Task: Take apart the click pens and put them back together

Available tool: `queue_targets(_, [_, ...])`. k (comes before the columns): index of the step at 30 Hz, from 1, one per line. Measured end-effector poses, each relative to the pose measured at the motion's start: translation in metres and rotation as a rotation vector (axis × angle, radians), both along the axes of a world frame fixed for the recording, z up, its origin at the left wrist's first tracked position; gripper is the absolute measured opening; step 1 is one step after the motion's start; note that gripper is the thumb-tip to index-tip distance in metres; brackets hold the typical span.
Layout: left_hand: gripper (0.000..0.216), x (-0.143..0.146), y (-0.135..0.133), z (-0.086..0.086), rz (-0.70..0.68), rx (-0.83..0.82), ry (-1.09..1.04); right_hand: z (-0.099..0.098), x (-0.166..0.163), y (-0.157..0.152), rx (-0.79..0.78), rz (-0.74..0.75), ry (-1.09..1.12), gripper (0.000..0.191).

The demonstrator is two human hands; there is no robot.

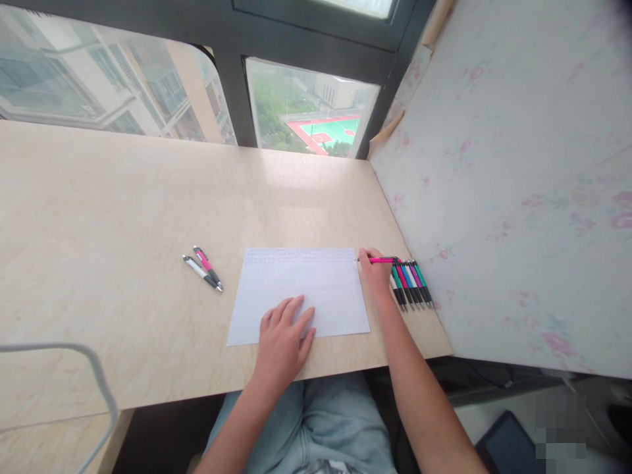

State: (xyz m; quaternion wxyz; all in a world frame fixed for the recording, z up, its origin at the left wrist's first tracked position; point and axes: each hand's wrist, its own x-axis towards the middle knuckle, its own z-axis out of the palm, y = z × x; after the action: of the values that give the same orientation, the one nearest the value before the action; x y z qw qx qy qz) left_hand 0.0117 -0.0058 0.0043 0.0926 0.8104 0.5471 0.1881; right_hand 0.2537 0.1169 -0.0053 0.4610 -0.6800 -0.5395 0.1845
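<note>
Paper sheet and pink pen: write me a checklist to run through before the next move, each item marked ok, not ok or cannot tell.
1. Sheet steadied: ok; the left hand rests over the lower edge of the paper sheet.
2. Pen gripped: ok; the right hand holds the pink pen.
3. Tip touching paper: cannot tell; it is at the right edge, too small to judge.
4. Blank space left: ok; handwriting fills only the top.
5. Two loose pens off the sheet: ok; they lie to its left.

No text can be read: the rows of handwriting (299, 256) on the white paper (301, 283) near the worktop's (148, 204) front edge are too small.
</note>
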Motion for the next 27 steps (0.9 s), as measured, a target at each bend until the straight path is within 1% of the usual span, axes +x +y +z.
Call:
queue_targets(4, [0.030, 0.000, 0.002, 0.000, -0.001, 0.004, -0.013, -0.007, 0.000, 0.005, 0.027, -0.034, -0.107, 0.041])
queue_targets(12, [0.030, 0.001, 0.003, 0.000, -0.002, -0.011, -0.023, -0.014, 0.002, 0.005, 0.037, -0.036, -0.222, 0.039])
queue_targets(19, [0.030, 0.000, 0.003, 0.001, 0.000, -0.007, -0.033, -0.014, 0.001, 0.004, 0.047, -0.049, -0.265, 0.038])
queue_targets(27, [0.030, 0.000, 0.003, 0.000, -0.005, -0.011, -0.034, -0.014, 0.000, 0.003, 0.044, -0.062, -0.260, 0.038])
